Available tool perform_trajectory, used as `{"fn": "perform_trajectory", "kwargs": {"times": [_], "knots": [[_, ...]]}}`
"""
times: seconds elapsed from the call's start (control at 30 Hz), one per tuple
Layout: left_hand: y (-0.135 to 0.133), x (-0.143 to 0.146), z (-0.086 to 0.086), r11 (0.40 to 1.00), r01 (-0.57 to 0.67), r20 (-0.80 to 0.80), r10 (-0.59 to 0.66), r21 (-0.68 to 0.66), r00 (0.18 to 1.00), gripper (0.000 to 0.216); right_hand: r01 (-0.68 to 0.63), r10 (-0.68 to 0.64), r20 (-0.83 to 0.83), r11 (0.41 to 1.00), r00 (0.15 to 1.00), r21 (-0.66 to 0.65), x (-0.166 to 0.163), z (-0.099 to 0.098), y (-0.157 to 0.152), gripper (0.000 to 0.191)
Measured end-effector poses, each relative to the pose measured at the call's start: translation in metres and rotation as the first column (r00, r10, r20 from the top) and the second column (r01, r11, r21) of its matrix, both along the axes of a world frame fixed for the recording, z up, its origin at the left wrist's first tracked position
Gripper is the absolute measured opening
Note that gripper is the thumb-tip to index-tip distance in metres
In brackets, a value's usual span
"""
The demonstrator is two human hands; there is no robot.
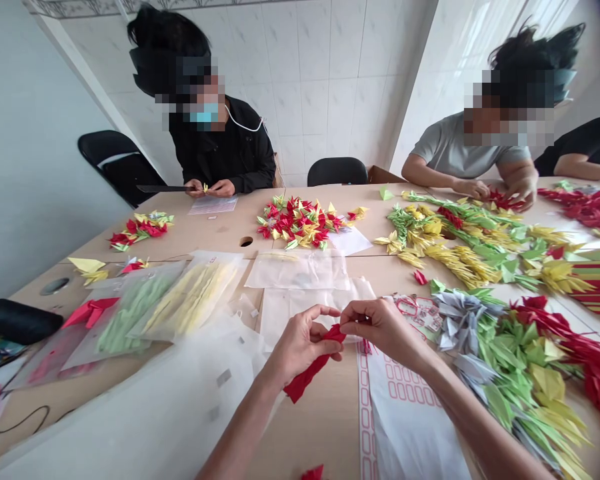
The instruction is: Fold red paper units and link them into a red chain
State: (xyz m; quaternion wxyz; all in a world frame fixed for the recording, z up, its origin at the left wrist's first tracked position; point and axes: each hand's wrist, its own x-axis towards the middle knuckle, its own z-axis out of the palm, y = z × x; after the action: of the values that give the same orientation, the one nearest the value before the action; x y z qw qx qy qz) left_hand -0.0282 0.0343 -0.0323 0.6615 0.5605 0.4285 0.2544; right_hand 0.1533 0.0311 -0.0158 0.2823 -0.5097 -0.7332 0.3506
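Observation:
A piece of folded red paper (309,377) is held above the near part of the table, in front of me. My left hand (304,337) grips it between thumb and fingers, with a strip hanging down below the palm. At its upper end my right hand (367,321) pinches the same paper with thumb and forefinger. The fingertips of both hands almost meet there. Beneath my right forearm lies a white sheet with red printed frames (405,387). Another small red paper piece (313,473) shows at the bottom edge.
Clear bags of green (130,313) and yellow folded strips (193,297) lie left. A red, yellow and green paper pile (300,223) sits mid-table. Bundles of folded paper (510,347) crowd the right. Co-workers (225,143) sit across, one in a grey shirt (443,150).

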Motion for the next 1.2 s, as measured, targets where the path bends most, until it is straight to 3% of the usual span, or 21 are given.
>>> {"fn": "perform_trajectory", "kwargs": {"times": [0.17, 0.3, 0.43, 0.57, 0.7, 0.93, 1.07, 1.2], "knots": [[0.002, -0.007, -0.001, 0.999, 0.041, -0.040, -0.042, -0.020, 0.998, 0.049, -0.069, 0.069, 0.006, 0.997, 0.998, -0.022, 0.004, -0.006, 0.002, 0.014], [0.006, -0.016, -0.007, 0.997, 0.061, -0.186, -0.052, 0.043, 0.981, 0.046, -0.072, 0.073, 0.024, 0.997, 0.997, -0.005, 0.014, -0.009, 0.009, 0.022], [0.008, -0.020, -0.012, 0.994, 0.096, -0.254, -0.077, 0.061, 0.964, 0.039, 0.012, -0.019, 0.215, 0.999, 0.976, 0.034, 0.025, -0.020, 0.015, 0.027], [0.007, -0.020, -0.014, 0.988, 0.097, -0.252, -0.065, 0.118, 0.965, 0.029, 0.054, -0.033, 0.408, 0.998, 0.912, -0.040, 0.029, -0.031, 0.016, 0.042], [0.006, -0.020, -0.013, 0.981, 0.088, -0.277, -0.037, 0.173, 0.960, 0.019, 0.107, -0.062, 0.487, 0.992, 0.871, -0.066, 0.020, -0.039, 0.014, 0.053], [0.007, -0.019, -0.015, 0.980, 0.085, -0.341, -0.018, 0.182, 0.940, 0.029, 0.149, -0.101, 0.507, 0.987, 0.856, -0.055, 0.001, -0.052, 0.010, 0.047], [0.008, -0.018, -0.015, 0.973, 0.069, -0.401, 0.025, 0.219, 0.916, 0.031, 0.049, -0.027, 0.457, 0.998, 0.889, -0.037, 0.007, -0.049, 0.010, 0.046], [0.008, -0.016, -0.013, 0.964, 0.067, -0.416, 0.048, 0.259, 0.908, 0.045, -0.101, 0.124, 0.250, 0.990, 0.960, -0.103, 0.014, -0.046, 0.014, 0.036]]}}
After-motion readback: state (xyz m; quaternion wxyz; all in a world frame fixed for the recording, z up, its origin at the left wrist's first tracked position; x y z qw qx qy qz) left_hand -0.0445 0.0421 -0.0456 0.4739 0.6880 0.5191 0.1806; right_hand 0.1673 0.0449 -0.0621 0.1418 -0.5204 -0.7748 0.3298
